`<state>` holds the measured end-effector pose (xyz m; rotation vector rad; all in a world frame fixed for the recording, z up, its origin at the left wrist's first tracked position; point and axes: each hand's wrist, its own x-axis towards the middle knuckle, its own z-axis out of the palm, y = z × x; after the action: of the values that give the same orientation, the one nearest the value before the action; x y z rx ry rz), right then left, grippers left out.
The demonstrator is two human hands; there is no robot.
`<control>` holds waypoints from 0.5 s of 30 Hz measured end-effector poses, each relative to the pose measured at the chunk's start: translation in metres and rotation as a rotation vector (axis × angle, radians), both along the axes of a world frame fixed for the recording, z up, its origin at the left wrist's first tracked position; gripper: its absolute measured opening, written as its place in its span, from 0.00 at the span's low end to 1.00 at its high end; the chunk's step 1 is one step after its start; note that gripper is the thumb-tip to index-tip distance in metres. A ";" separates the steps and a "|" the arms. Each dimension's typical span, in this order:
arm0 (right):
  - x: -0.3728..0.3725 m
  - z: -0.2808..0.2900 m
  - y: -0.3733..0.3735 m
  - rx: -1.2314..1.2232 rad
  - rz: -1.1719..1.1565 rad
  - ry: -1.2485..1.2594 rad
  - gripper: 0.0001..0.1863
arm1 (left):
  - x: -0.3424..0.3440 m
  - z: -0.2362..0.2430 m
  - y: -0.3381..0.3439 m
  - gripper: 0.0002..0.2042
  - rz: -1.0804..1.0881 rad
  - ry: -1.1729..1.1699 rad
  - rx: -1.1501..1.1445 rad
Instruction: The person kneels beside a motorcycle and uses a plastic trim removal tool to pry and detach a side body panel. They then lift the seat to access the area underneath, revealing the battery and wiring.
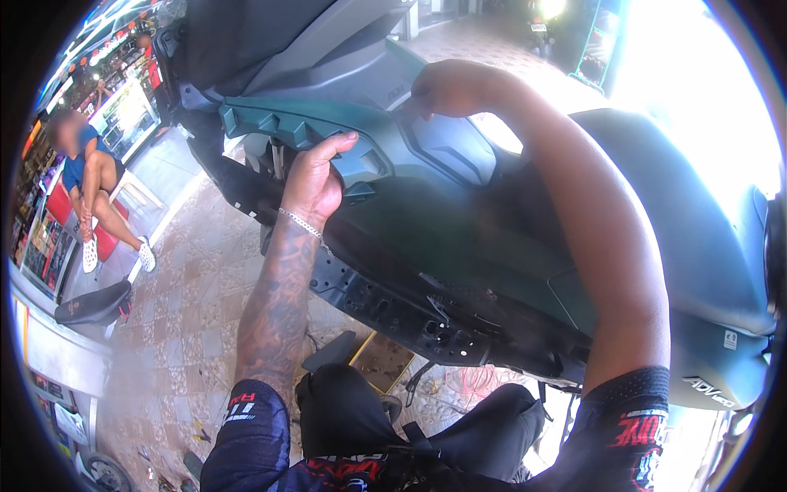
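Note:
A dark green scooter body panel [295, 120] with square ribs along its edge runs across the scooter's middle. My left hand [316, 180] grips its near edge, the thumb lying on top and the fingers curled underneath, mostly out of sight. On the far side of the centre cover [447, 148], my right hand [455, 88] is closed with its fingers bent down against the bodywork. Whatever those fingers pinch is hidden by the hand. Below the panel, the scooter's bare black lower frame [385, 307] is exposed. The dark seat [607, 156] lies to the right, beside my right arm.
A yellow-edged tray [384, 361] sits on the tiled floor [172, 353] by my knees, with reddish wires [467, 385] near it. At left, a person [90, 172] sits near a glass display case [131, 115]. A loose black scooter seat [94, 303] lies on the floor there.

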<state>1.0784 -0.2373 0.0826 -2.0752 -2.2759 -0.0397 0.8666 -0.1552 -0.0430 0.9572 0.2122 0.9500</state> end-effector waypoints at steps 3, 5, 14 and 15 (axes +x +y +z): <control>-0.010 0.002 -0.006 0.003 -0.045 -0.122 0.19 | 0.000 0.001 -0.001 0.10 0.001 -0.005 -0.005; -0.022 0.001 -0.009 0.053 -0.130 -0.201 0.16 | 0.000 0.001 -0.002 0.10 0.005 -0.025 0.003; -0.044 0.002 -0.001 0.004 -0.218 -0.387 0.12 | 0.000 -0.001 0.002 0.11 -0.016 -0.008 -0.022; -0.039 0.004 0.001 -0.019 -0.195 -0.378 0.11 | 0.000 -0.002 0.003 0.10 -0.016 -0.010 -0.016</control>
<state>1.0395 -0.2364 0.0867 -2.4718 -2.2512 -0.4580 0.8663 -0.1524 -0.0450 0.9381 0.2031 0.9365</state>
